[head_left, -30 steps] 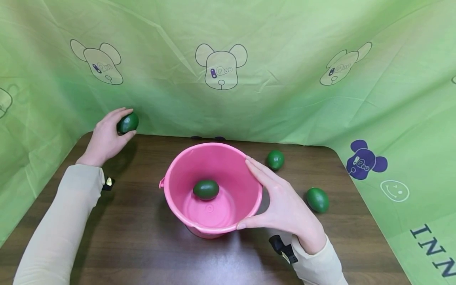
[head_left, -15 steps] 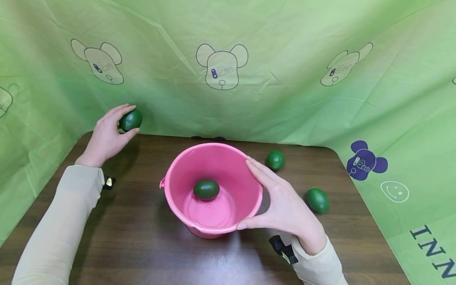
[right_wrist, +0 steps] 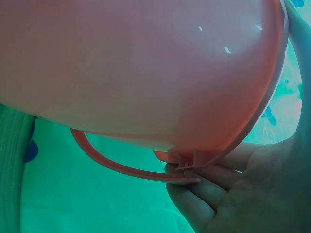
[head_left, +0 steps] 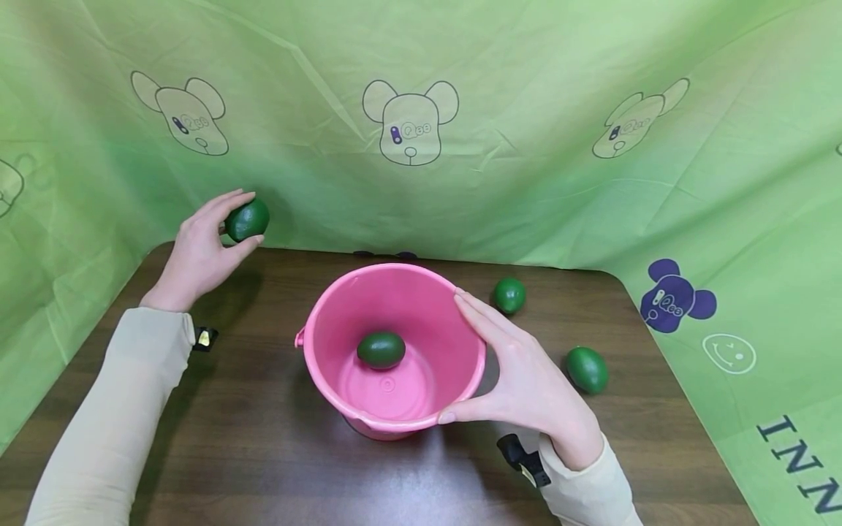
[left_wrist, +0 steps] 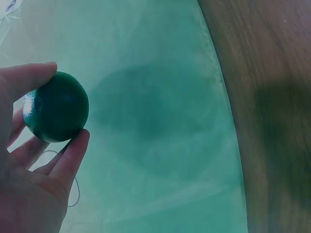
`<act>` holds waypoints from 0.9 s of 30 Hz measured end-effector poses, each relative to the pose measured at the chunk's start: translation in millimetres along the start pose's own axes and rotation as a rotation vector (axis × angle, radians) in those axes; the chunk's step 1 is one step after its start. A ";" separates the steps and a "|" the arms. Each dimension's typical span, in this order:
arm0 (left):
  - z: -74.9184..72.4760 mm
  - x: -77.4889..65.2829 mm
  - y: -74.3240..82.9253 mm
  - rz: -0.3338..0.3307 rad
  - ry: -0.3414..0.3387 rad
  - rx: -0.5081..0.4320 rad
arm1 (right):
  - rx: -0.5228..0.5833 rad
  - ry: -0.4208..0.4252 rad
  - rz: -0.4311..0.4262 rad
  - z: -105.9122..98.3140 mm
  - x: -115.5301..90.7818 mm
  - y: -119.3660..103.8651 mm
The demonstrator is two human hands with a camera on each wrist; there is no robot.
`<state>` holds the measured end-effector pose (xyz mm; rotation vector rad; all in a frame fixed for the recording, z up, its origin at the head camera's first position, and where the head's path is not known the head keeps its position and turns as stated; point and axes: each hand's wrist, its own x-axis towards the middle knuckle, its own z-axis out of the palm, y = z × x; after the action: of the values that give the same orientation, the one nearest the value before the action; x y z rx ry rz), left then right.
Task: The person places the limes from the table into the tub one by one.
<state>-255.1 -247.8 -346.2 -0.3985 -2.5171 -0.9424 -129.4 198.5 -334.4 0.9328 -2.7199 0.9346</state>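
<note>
Fruit (head_left: 248, 220) between fingers (left_wrist: 71, 160) (left hand (head_left: 200, 250))

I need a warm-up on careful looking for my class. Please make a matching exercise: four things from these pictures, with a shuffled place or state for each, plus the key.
Things
1. left hand
2. pink bucket
3. green cloth
4. right hand

Places or states
A. grips the bucket
B. hangs behind the table
C. holds a green oval object
D. has another green oval object lying inside

Pairs: 1-C, 2-D, 3-B, 4-A
</note>
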 end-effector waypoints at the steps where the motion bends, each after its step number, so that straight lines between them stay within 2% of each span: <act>1: 0.1 0.0 0.3 0.002 0.002 -0.004 | 0.001 0.000 0.000 -0.1 0.1 -0.1; 9: -0.8 -1.0 5.2 0.004 0.006 -0.018 | 0.006 0.002 0.012 -0.4 0.2 -0.8; 17: -0.7 -1.3 7.8 0.042 0.011 -0.027 | 0.009 0.002 0.010 0.3 0.0 -0.6; 27: -1.1 -3.4 14.4 0.055 0.015 -0.048 | 0.016 0.002 0.014 1.0 0.5 -1.4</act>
<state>-246.0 -238.4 -339.2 -0.4716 -2.4613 -0.9824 -128.8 196.8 -334.3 0.9165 -2.7250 0.9606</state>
